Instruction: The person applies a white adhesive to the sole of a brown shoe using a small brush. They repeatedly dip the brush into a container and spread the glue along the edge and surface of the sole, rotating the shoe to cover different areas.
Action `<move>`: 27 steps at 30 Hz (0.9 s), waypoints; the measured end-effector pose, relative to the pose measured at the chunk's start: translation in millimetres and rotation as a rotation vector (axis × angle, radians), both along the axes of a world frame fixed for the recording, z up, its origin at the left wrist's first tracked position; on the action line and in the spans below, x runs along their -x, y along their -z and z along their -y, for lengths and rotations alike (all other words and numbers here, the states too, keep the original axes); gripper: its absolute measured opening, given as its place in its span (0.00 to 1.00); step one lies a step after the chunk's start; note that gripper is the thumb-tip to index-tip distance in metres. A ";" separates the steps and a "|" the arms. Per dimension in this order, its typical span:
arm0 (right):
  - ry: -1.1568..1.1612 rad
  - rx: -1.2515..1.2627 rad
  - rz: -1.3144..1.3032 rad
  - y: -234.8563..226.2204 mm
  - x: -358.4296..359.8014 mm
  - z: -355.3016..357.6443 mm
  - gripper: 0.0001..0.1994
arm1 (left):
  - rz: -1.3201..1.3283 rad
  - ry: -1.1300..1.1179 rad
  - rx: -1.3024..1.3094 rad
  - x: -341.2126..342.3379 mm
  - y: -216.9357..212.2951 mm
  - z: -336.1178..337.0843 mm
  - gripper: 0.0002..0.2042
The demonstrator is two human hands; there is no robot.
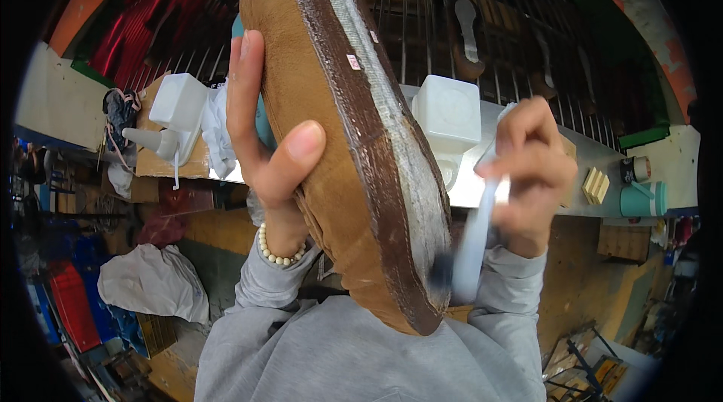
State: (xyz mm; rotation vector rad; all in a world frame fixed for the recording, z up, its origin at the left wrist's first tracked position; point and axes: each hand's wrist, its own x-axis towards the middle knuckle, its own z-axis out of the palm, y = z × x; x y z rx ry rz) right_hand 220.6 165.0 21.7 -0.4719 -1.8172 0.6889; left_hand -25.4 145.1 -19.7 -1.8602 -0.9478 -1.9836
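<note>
10 o'clock: white spouted bottle [181, 102] stood on cardboard [149, 164] | 10 o'clock: left hand [265, 147] was clamped on brown shoe [320, 127] | Centre: shoe spanned 11 to 5 o'clock, pale underside [398, 123] toward 3 | 4 o'clock: blurred brush [474, 244] was at underside | 3 o'clock: right hand [533, 168] gripped brush
</note>
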 end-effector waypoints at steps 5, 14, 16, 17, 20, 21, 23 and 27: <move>0.117 0.072 -0.003 18.4 5.6 4.1 0.18 | 0.034 -0.061 0.044 -1.8 2.9 1.4 0.28; 0.146 0.051 -0.003 10.8 0.0 18.0 0.20 | 0.036 -0.185 0.111 6.5 0.8 2.8 0.29; 0.176 -0.001 0.030 3.2 4.4 14.7 0.20 | 0.059 -0.141 0.115 4.6 -0.2 3.8 0.29; 0.191 -0.020 0.042 -0.7 7.1 12.8 0.20 | 0.054 -0.137 0.117 4.0 -1.3 4.6 0.29; 0.242 -0.024 0.073 -10.4 15.3 5.9 0.19 | 0.027 -0.100 0.074 0.4 -3.9 5.9 0.29; 0.240 -0.077 0.083 -13.0 16.6 0.4 0.18 | 0.011 -0.087 0.077 -0.4 -4.8 7.3 0.29; 0.253 -0.094 0.051 -15.8 17.7 -6.7 0.18 | 0.006 -0.055 0.076 -2.6 -5.7 8.5 0.29; 0.146 -0.144 0.054 -15.4 8.5 -12.1 0.20 | -0.009 -0.041 0.082 -2.7 -5.7 9.6 0.28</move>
